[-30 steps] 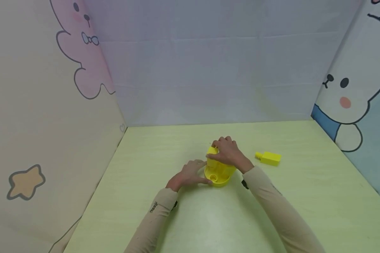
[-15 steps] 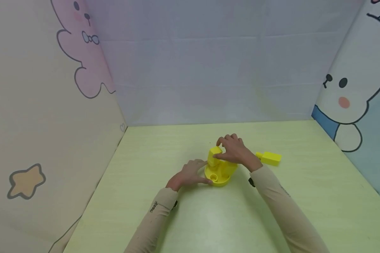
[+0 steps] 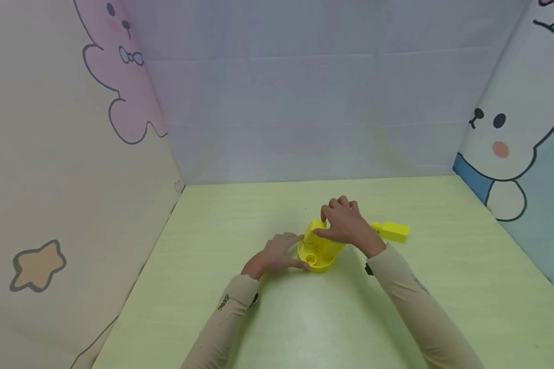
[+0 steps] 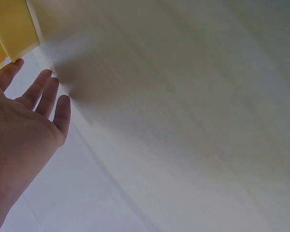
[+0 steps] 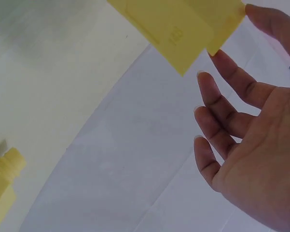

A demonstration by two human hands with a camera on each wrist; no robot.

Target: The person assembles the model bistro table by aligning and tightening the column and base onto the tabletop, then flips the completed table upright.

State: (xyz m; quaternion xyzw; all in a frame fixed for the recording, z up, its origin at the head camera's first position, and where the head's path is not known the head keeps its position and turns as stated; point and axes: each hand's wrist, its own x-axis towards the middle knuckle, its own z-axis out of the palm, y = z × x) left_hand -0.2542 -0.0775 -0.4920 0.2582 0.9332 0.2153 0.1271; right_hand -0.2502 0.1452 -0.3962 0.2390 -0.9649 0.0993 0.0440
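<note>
A round, shallow yellow holder (image 3: 322,268) with a ringed hole stands on the table. My left hand (image 3: 277,252) holds its left side between thumb and index finger; the other fingers are spread in the left wrist view. My right hand (image 3: 348,225) pinches a boxy yellow bottle (image 3: 313,228) by its upper end, between thumb and index finger. That bottle leans slightly over the holder, its lower end out of sight. Beside it, a second yellow bottle (image 5: 164,34) with raised marks stands tilted in the holder, partly hidden by the right hand in the head view.
Another yellow bottle (image 3: 394,231) lies on its side to the right, its ridged neck pointing left. The pale green table (image 3: 203,220) meets a plain cloth wall (image 3: 277,113) at the back. Cartoon-printed cloth hangs on both sides.
The right hand has shifted slightly to the right and the pinched bottle has tipped and dropped a little with it. The left hand has stayed on the holder.
</note>
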